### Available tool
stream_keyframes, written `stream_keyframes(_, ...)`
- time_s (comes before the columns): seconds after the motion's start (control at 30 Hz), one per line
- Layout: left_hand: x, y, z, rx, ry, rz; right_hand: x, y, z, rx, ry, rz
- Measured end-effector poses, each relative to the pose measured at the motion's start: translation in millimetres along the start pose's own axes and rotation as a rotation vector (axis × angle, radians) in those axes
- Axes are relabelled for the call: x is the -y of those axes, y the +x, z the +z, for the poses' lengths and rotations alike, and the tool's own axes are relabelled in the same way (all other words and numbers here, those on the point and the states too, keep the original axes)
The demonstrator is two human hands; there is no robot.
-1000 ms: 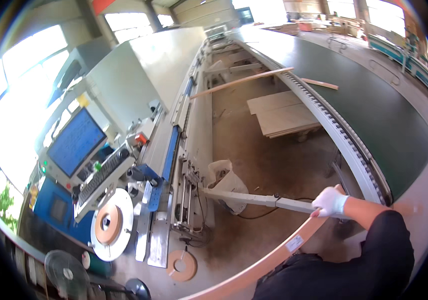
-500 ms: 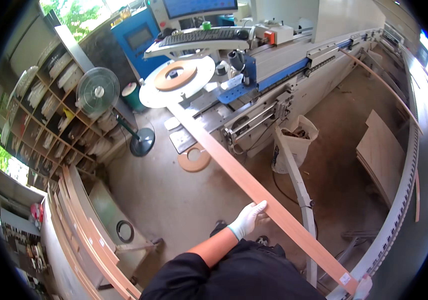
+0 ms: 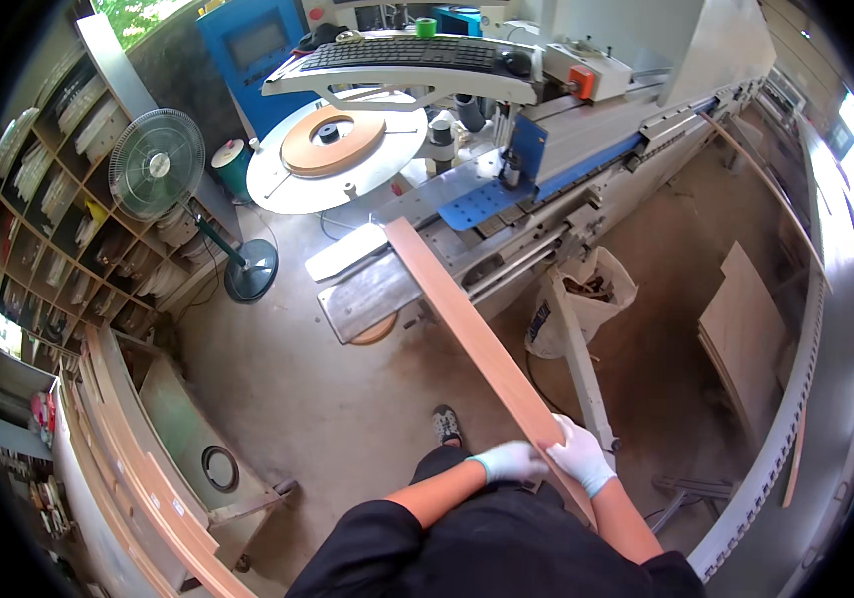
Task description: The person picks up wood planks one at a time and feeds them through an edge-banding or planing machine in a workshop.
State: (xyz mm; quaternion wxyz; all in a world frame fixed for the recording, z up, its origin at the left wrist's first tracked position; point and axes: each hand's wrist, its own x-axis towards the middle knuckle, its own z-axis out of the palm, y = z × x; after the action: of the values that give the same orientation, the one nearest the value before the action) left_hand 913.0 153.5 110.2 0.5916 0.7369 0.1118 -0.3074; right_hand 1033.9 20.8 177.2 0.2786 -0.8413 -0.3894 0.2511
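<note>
A long, flat wood-coloured board (image 3: 482, 354) slants from the machine's steel side table (image 3: 372, 297) down to my waist. Its far end rests by the blue guide plate (image 3: 487, 204). My right hand (image 3: 582, 455), in a white glove, is closed around the board's near part from the right edge. My left hand (image 3: 507, 462), also gloved, is at the board's left edge beside the right hand. Its fingers are blurred and partly hidden, so I cannot make out a grip. A coil of wood-coloured edge band (image 3: 332, 143) lies on the round white turntable (image 3: 272, 184) beyond the board.
A white sack of offcuts (image 3: 586, 309) stands right of the board, beside a grey metal bar (image 3: 586, 384). Left are a standing fan (image 3: 158, 164), pigeonhole shelves (image 3: 68, 199) and stacked long boards (image 3: 138, 468). A roller conveyor (image 3: 786, 458) curves along the right. Panels (image 3: 741, 329) lean there.
My right hand has come from the board's far lower-right end to near my left hand. The board has shifted and turned steeper. My view has moved closer to the machine.
</note>
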Motion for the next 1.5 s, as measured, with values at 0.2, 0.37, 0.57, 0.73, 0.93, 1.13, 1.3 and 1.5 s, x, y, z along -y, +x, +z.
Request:
stream_keyframes(0.2, 96, -27, -163, -0.825, -1.179, 0.163, -7, 29, -4, 0.383, 0.064, 0.278)
stream_keyframes(0.37, 52, -43, -251, -0.817, -1.268, 0.208, -23, 19, -7, 0.375, 0.035, 0.435)
stream_keyframes(0.57, 38, -10, -248, -0.806, -1.440, 0.122, -26, 32, 0, 0.213, -0.049, 0.372)
stream_keyframes(0.73, 24, 11, -243, -1.038, -1.450, 0.189, -33, 36, -7, 0.176, 0.033, 0.452)
stream_keyframes(0.93, 8, 17, -253, -0.972, -1.615, 0.087, -64, 40, -21, 0.190, 0.146, 0.536)
stream_keyframes(1.13, 0, 39, -257, -0.939, -1.593, 0.031, -64, 63, -44, 0.234, 0.084, 0.518)
stream_keyframes(1.3, -22, 47, -272, -0.919, -1.507, 0.007, -82, 77, -61, 0.233, 0.140, 0.544)
stream_keyframes(1.5, -32, 69, -278, -1.022, -1.194, 0.051, -99, 86, -73, 0.192, 0.150, 0.538)
